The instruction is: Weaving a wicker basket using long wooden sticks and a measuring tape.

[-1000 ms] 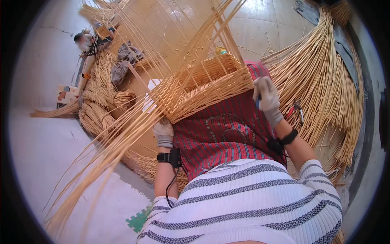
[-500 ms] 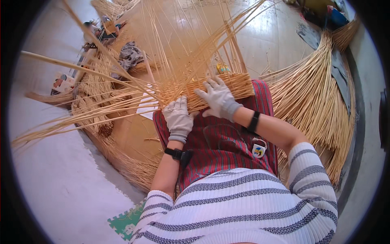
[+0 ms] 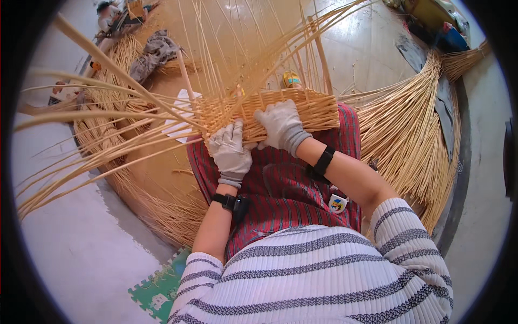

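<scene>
A partly woven wicker basket [image 3: 319,112] rests across my lap on a red striped apron [image 3: 286,181]. My left hand [image 3: 232,147], in a whitish work glove, grips its near edge toward the left, fingers over the weave. Close beside it, my right hand [image 3: 281,125], gloved alike, has its fingers curled onto the woven side, thumb toward the near edge. Long unwoven willow rods [image 3: 113,154] fan out leftward from the basket's left end. Thinner upright stakes [image 3: 208,51] rise from its far side. My palms hide part of the weave.
A large bundle of rods [image 3: 407,140] spreads on the floor at the right. More rods [image 3: 110,110] lie at the left, near a crumpled grey cloth [image 3: 154,54]. A green foam mat [image 3: 156,289] lies at lower left. Another person [image 3: 109,16] is at the far left.
My right hand's fingers, spread flat on the weave before, are now curled onto it. The rods at the left have swung and spread apart. My left hand has shifted slightly left and down.
</scene>
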The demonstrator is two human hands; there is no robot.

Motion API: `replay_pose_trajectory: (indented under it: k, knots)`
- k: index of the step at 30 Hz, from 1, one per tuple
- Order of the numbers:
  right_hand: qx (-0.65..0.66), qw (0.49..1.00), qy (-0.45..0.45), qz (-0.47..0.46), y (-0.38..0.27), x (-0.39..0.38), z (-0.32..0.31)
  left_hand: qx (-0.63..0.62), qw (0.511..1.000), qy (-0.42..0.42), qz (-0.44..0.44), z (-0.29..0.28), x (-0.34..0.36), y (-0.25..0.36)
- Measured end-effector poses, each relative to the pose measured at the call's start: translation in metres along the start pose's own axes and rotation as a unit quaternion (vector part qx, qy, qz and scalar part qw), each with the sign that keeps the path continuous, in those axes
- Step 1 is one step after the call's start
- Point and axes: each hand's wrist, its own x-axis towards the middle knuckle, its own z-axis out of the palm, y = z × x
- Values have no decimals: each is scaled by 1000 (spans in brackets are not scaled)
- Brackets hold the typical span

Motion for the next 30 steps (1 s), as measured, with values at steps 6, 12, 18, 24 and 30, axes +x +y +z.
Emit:
replay_pose_trajectory:
  k: [6,12,18,24,30]
  knots:
    - [-1,999,44,14,-6,7,13,51,996,74,9,15,-3,-1]
    - [82,979,166,-84,28,-25,-2,-57,998,2,-5,-23,4,7]
    - [-65,993,94,-21,102,-77,-3,6,997,-8,79,-40,18,62]
    - [-57,991,73,92,84,-56,12,18,977,-194,83,-9,85,110]
    - [-79,988,13,130,80,-46,0,-36,981,-170,86,12,88,99]
